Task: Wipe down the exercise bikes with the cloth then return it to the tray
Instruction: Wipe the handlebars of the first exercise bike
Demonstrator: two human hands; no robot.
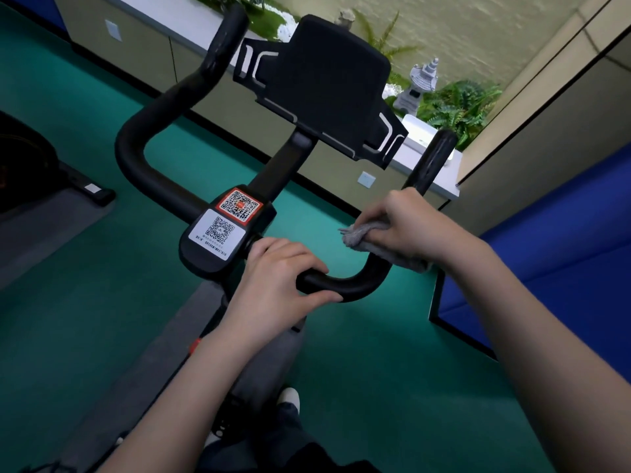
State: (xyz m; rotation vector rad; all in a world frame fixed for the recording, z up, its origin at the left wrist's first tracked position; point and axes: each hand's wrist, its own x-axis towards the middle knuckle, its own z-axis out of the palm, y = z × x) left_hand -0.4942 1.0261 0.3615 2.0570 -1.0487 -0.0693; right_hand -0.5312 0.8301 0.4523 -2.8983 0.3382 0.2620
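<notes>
A black exercise bike fills the middle of the view, with curved black handlebars (pixel 345 288), a black tablet holder (pixel 327 83) and a centre block carrying two QR stickers (pixel 222 230). My left hand (pixel 276 285) grips the lower handlebar just right of the centre block. My right hand (pixel 406 223) holds a grey cloth (pixel 368 240) wrapped round the right handlebar arm, below its upright end (pixel 433 158). Part of the cloth is hidden under my fingers. No tray is in view.
Another machine's black base (pixel 85 191) stands on a grey mat at the left. A blue padded block (pixel 546 285) lies close on the right. Behind the bike runs a low wall with a planter, ferns and a stone lantern (pixel 418 87). My shoe (pixel 288 397) shows below on green floor.
</notes>
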